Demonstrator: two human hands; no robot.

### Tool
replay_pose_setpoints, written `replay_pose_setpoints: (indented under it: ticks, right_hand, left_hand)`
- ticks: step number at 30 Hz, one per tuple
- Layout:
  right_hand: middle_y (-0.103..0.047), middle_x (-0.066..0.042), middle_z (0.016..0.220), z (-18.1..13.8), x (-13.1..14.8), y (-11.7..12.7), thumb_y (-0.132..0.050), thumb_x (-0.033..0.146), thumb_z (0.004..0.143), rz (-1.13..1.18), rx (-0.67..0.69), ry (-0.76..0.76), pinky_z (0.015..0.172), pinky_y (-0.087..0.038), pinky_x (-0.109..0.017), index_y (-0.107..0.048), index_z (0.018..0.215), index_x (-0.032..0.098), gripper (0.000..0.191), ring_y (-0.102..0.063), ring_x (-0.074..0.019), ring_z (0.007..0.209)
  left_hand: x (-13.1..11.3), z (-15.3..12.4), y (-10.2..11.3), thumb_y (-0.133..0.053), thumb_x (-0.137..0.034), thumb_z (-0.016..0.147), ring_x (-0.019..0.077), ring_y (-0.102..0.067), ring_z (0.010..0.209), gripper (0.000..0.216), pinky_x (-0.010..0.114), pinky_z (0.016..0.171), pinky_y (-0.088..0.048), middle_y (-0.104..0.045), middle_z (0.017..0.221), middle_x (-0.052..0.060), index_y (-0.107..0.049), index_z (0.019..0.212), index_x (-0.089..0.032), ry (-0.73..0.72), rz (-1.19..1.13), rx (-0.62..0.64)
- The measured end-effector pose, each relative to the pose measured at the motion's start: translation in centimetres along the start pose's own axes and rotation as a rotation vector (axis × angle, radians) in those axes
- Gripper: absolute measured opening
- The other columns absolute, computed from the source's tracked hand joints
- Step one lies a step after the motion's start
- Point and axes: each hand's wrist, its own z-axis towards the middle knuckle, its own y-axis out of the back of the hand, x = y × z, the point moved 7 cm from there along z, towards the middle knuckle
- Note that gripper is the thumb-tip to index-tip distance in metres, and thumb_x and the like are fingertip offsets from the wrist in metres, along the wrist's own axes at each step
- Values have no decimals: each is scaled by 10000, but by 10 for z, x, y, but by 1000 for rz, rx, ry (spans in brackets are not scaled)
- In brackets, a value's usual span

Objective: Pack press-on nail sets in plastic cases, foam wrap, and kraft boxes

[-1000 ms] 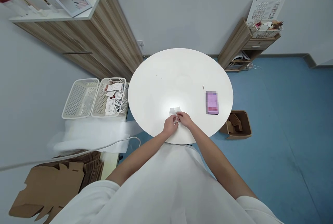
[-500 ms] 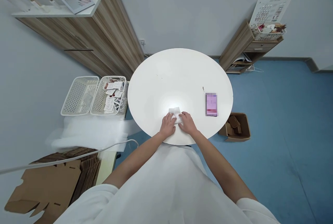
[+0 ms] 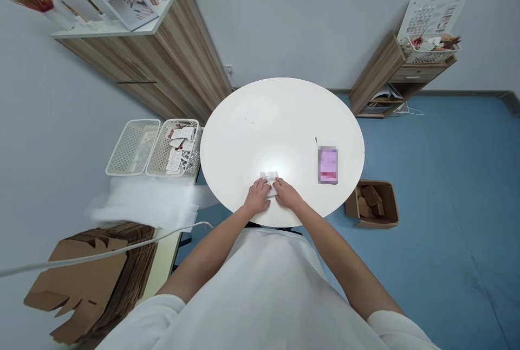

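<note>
A small folded white sheet [image 3: 270, 176], thin and soft-looking, lies at the near edge of the round white table [image 3: 280, 117]. Its exact material cannot be made out. My left hand [image 3: 257, 196] grips its left side, fingers bent over the edge. From the right, my right hand [image 3: 286, 193] holds the opposite side, its fingers curled in and the thumb close to the sheet. Both hands rest low against the tabletop, and the palms hide part of the sheet's sides. A phone [image 3: 327, 164] with a pinkish, blurred screen lies to the right of my hands.
Left of the table stand two white baskets [image 3: 134, 147], one holding printed cards [image 3: 181, 147]. Nearer are white sheets [image 3: 150, 198], stacked flat cardboard [image 3: 85, 279] and a white cable [image 3: 162, 239]. An open cardboard box [image 3: 390, 203] sits on the floor at right. Wooden cabinets [image 3: 190, 52] stand behind.
My hands and the white sheet have shifted slightly left and nearer to me. The fingers of my right hand are curled in more. The camera view has moved a little.
</note>
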Motion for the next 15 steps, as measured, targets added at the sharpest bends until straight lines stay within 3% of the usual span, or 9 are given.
replay_pose_setpoints:
  ticks: [8, 15]
  right_hand:
    - [-267, -122, 1290, -38, 5, -24, -601, 143, 651, 182, 31, 19, 858, -420, -359, -385, 1176, 201, 571, -484, -209, 1038]
    - [-262, -123, 1302, -36, 3, -28, -575, 68, 649, 197, 7, -6, 856, -421, -349, -344, 1227, 211, 639, -482, -211, 1061]
  left_hand:
    - [-13, -35, -10, -565, -179, 636, 289, -302, 1195, 411, 473, 948, -329, -390, 1232, 109, -486, 1038, -195, -19, -102, -19]
    - [-5, -38, -12, -561, -152, 656, 274, -310, 1188, 473, 474, 962, -320, -378, 1242, 118, -453, 1115, -187, -76, -120, 34]
